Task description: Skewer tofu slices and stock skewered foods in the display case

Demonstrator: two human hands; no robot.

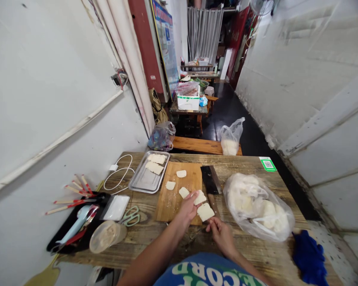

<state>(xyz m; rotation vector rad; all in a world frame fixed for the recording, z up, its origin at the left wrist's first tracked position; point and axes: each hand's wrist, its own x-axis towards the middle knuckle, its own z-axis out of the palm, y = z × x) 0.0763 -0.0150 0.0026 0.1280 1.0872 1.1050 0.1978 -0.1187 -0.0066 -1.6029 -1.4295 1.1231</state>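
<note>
My left hand (pixel 188 207) pinches a white steamed bun slice (pixel 200 198) over the right side of the wooden cutting board (pixel 167 206). Just below it, a second bun slice (pixel 205 212) seems joined to the first by a thin skewer. At its lower end my right hand (pixel 222 235) has its fingertips closed, apparently on the skewer, which is barely visible. Several loose slices (pixel 181 173) lie on the board. A metal tray (pixel 140 183) to the left holds skewered slices (pixel 155 167). Beside the board rests a cleaver (pixel 210 180), its handle partly behind the slices.
A clear bag of white buns (pixel 256 206) stands at right, near a blue cloth-like bundle (pixel 309 258). On the left are green-handled scissors (pixel 131 216), a plastic tub (pixel 107 237), a black container (pixel 68 226) with red-tipped sticks, and a white cable (pixel 119 180). A bench (pixel 197 143) lies beyond the table.
</note>
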